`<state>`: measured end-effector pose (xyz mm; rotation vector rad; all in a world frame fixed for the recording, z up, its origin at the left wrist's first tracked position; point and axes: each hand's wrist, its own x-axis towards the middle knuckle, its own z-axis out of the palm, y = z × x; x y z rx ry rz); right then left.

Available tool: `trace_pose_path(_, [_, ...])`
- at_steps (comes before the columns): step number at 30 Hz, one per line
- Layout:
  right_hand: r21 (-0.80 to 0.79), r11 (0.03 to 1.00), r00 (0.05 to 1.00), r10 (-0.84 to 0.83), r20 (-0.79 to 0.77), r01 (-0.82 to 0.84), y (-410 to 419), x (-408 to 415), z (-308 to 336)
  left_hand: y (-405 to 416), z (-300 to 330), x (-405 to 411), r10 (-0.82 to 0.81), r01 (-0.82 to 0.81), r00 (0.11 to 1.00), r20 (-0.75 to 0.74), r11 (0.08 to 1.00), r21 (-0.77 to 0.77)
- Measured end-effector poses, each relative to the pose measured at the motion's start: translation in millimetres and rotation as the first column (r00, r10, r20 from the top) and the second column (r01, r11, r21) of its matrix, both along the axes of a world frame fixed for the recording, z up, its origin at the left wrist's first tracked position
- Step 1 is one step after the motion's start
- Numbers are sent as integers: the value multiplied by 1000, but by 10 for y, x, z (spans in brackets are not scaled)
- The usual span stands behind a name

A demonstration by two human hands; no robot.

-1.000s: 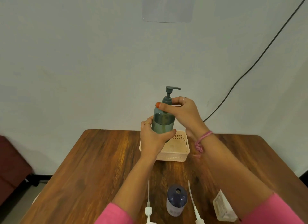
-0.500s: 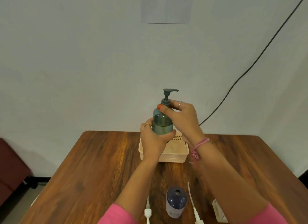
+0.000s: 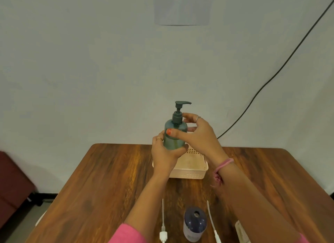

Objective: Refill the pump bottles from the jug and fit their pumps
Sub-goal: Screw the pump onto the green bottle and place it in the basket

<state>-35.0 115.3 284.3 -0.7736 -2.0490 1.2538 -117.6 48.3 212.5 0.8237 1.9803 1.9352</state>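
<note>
I hold a teal pump bottle [image 3: 175, 134] upright in the air above a beige basket [image 3: 189, 168] at the far middle of the table. Its dark pump [image 3: 179, 112] is seated in the neck, nozzle pointing right. My left hand [image 3: 165, 152] wraps the bottle's lower body. My right hand [image 3: 196, 132] is beside the bottle, thumb across its shoulder and fingers curled near the pump collar. A dark blue bottle [image 3: 194, 223] without a pump stands near the table's front edge, with a loose white pump [image 3: 163, 230] left of it and another white pump [image 3: 213, 224] to its right.
The wooden table [image 3: 101, 188] ends at a white wall. A white packet or bottle [image 3: 242, 232] lies at the front right, partly hidden by my right arm. A black cable [image 3: 271, 79] runs down the wall. A dark red seat [image 3: 12, 184] stands to the left.
My right hand has slid from the pump collar down to the bottle's shoulder, its fingers loosening. The bottle stayed upright over the basket in my left hand.
</note>
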Motion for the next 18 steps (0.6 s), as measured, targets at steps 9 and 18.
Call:
trace_pose_path(9, [112, 992, 988, -67, 138, 52, 192, -382, -467, 147, -467, -369, -100, 105, 992, 75, 992, -75])
trace_pose_path(18, [71, 986, 973, -162, 163, 152, 685, -949, -1244, -161, -1025, -990, 29, 18, 988, 149, 952, -306])
